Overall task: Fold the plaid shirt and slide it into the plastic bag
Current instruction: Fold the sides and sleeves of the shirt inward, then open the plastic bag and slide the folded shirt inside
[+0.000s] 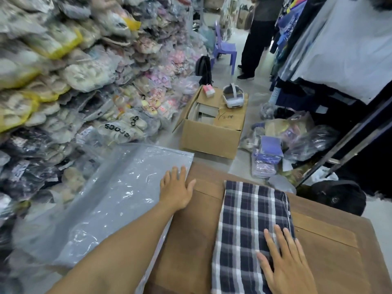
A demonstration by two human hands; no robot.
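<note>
Already folded: plaid shirt (252, 232) lies as a narrow rectangle on the brown desk (331, 251), right hand (290, 264) flat on its near end, fingers spread, gripping nothing. Left hand (177, 190) rests open-palmed on the clear plastic bag (110, 200), which overhangs the desk's left edge. Bagging looks left to do; bag mouth unclear. Bare desk between shirt and bag gives sliding room.

Clothing stockroom: stacked bagged garments (70, 81)
</note>
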